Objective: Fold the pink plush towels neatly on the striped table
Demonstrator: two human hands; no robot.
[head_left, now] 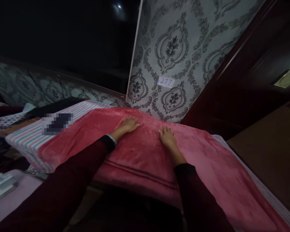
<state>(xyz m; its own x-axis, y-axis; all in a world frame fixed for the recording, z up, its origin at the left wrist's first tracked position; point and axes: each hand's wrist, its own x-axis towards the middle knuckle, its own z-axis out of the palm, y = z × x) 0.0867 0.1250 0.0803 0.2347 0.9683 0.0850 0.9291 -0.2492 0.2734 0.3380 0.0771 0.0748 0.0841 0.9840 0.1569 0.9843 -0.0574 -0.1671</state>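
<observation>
The left hand [129,124] lies palm down on the red blanket [140,145], fingers extended and grasping nothing. The right hand [167,137] rests the same way to its right and slightly nearer, also released, with a stretch of blanket between the two. A pale bracelet [111,139] circles the left wrist, and both forearms come in from the near side in dark maroon sleeves [200,196] with black cuffs. The blanket is spread across the middle and right of the scene, deeper red around the hands and paler pink towards the right, with a dark double ridge [140,174] running along its near side. Beneath it, a striped cloth [26,138] shows at the left and along the right edge. On the left part of the striped cloth lies a dark thing [57,123], blurred into blocks and impossible to identify. Farther left is a heap of fabrics, among them a dotted cloth [8,120]; at the near left a white power strip [2,187] rests on a pink surface. On the far side, a large dark screen [62,38] hangs at the left against a patterned wall [172,46], where a paper label [166,82] reads 277. A dark reddish door [243,80] with a gold plate [287,79] stands at the right.
</observation>
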